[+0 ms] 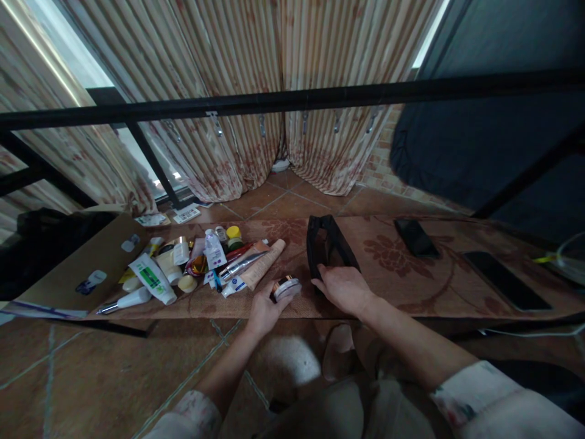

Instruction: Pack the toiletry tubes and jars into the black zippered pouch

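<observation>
A small round cosmetic jar (287, 288) with a clear rim and a copper-coloured band is held between the thumb and fingers of my left hand (264, 314), above the bench's near edge. My right hand (345, 291) grips the near end of a black zip pouch (343, 245), which stands on the cloth with its mouth open upward. The pouch's contents are too dark to make out. Left of the jar lies a heap of cosmetics, with a beige tube (265, 263), a white-and-green tube (153, 278) and a yellow-lidded jar (233, 233).
A patterned brown cloth (375, 292) covers the narrow bench. Two dark phones, one nearer the pouch (417, 238) and a larger one (507, 280), lie to the right. An open cardboard box (107, 259) stands at the left end. A black metal rail (256, 102) crosses behind.
</observation>
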